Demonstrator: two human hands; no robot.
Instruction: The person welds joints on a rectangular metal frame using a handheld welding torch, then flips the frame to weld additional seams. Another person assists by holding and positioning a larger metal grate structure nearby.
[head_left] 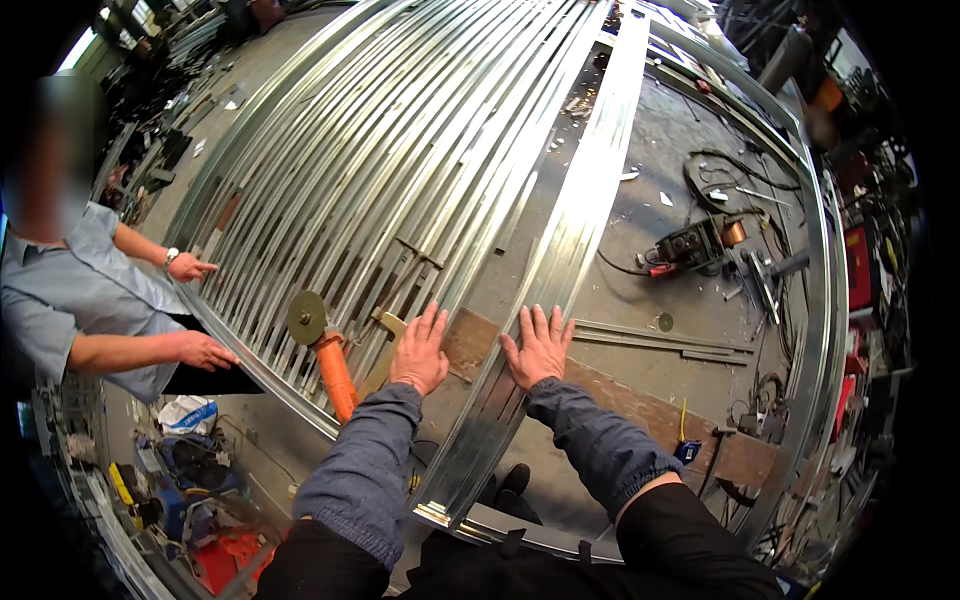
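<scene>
My left hand is open, fingers stretched forward, above or on the wooden plank and slats; whether it touches them I cannot tell. My right hand is open and flat over the edge of a long, wide metal bar, seemingly resting on it. This shiny bar runs from near my body to the far side. Left of it stretches a metal frame filled with many narrow parallel metal slats. An orange angle grinder with a round disc lies on the slats beside my left forearm.
A co-worker in a grey shirt stands at the left, both hands by the frame's edge. A wooden plank crosses beneath the bar. A machine with a copper coil, cables and a blue tape measure are at the right.
</scene>
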